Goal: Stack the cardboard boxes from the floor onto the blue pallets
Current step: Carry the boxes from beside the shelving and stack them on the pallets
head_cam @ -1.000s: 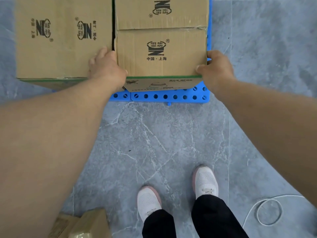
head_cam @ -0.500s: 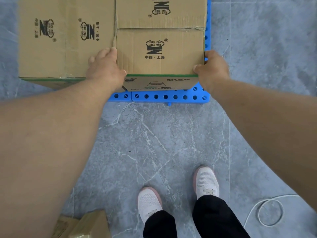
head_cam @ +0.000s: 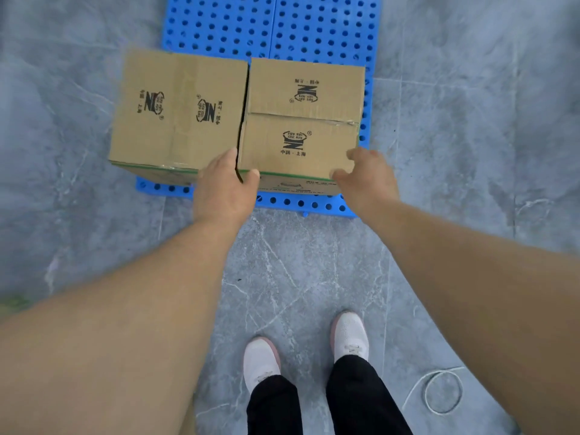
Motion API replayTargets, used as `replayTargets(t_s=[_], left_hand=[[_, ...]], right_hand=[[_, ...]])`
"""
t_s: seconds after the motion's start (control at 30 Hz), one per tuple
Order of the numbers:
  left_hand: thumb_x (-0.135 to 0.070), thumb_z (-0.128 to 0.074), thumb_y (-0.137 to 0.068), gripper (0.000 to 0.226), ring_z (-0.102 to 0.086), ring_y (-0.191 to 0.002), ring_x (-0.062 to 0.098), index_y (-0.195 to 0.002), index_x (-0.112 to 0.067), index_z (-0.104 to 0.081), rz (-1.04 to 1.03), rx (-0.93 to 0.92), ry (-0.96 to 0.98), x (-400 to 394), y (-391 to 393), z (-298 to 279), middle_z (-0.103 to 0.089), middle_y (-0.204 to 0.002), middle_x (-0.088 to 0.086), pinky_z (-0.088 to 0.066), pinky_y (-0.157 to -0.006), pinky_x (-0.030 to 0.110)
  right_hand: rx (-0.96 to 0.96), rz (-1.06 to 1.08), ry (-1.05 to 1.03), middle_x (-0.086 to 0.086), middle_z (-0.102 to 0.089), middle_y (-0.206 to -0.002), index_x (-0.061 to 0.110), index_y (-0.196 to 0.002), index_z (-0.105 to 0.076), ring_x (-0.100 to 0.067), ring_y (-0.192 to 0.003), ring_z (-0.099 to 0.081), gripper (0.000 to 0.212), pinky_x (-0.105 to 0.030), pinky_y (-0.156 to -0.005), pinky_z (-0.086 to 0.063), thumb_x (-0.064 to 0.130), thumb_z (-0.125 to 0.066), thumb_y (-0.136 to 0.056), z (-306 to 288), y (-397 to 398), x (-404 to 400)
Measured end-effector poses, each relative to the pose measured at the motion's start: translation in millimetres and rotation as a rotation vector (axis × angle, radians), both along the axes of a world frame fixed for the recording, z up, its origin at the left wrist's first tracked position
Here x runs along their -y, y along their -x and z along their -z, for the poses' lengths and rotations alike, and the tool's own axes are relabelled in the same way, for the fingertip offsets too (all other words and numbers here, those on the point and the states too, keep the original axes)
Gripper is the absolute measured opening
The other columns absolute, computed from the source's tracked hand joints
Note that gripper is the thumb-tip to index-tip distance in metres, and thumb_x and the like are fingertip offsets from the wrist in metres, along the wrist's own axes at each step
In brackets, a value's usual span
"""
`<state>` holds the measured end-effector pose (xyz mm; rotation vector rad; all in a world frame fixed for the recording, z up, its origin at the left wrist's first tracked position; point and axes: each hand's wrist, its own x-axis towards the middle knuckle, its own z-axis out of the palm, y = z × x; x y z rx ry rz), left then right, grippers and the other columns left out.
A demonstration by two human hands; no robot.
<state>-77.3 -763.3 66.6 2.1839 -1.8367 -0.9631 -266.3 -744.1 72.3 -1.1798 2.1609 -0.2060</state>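
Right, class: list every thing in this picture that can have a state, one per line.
Right brown cardboard box: on pallet, flaps taped shut.
Left brown cardboard box: on pallet, overhanging its left edge.
Blue perforated plastic pallets: flat on floor.
Left hand: at box corner.
Right hand: fingers relaxed.

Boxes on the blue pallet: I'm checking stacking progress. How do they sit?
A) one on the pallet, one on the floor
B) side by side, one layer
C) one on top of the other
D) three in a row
B: the left box and right box sit side by side on the blue pallet, nothing on top.
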Motion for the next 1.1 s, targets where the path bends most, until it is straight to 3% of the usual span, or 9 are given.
replayTargets(t_s=[0.23,0.47,0.63,0.83,1.1], left_hand=[[-0.046,-0.037,-0.095,0.058,-0.033,-0.136,0.023,-0.143,-0.014,-0.033,-0.114,-0.047,-0.048,-53.8,-20.2,-90.5,-0.038,-0.147,0.007,-0.027,-0.109,0.038],[-0.048,-0.038,-0.094,0.058,-0.033,-0.133,0.025,-0.143,-0.017,-0.034,-0.293,-0.048,-0.054,-96.7,-50.6,-188.4,-0.038,-0.145,0.009,-0.029,-0.106,0.04],[-0.048,-0.04,-0.093,0.061,-0.031,-0.135,0.026,-0.145,-0.018,-0.029,-0.409,-0.066,-0.063,-129.5,-66.8,-248.2,-0.035,-0.147,0.01,-0.031,-0.105,0.04],[-0.05,-0.045,-0.091,0.069,-0.028,-0.138,0.025,-0.147,-0.019,-0.021,-0.578,-0.066,-0.063,-181.9,-83.4,-305.7,-0.027,-0.151,0.008,-0.029,-0.107,0.042],[-0.057,-0.035,-0.092,0.067,-0.016,-0.143,0.024,-0.146,-0.018,-0.027,-0.876,0.03,-0.052,-268.8,-91.5,-367.3,-0.008,-0.158,0.003,-0.017,-0.114,0.038]], right_hand=[[-0.028,-0.183,-0.003,0.0,-0.048,-0.12,0.015,-0.12,-0.053,-0.012,-0.086,-0.041,0.035,-0.031,-0.071,-0.036,0.037,-0.043,-0.094,-95.3,-48.7,-36.1],[-0.038,-0.372,0.027,0.002,-0.047,-0.125,0.018,-0.124,-0.052,-0.02,-0.108,-0.051,0.041,-0.034,-0.078,-0.044,0.044,-0.038,-0.096,-195.8,-94.1,-57.9],[-0.053,-0.489,0.051,0.001,-0.046,-0.127,0.018,-0.127,-0.05,-0.02,-0.112,-0.049,0.041,-0.039,-0.084,-0.048,0.043,-0.038,-0.096,-256.6,-110.4,-71.9],[-0.096,-0.688,0.121,0.001,-0.048,-0.122,0.017,-0.124,-0.049,-0.017,-0.109,-0.047,0.038,-0.028,-0.069,-0.041,0.039,-0.039,-0.096,-318.2,-121.9,-93.5],[-0.092,-1.015,0.204,-0.003,-0.046,-0.129,0.015,-0.125,-0.052,-0.02,-0.113,-0.047,0.043,-0.033,-0.081,-0.045,0.043,-0.034,-0.097,-380.2,-152.1,-134.2]])
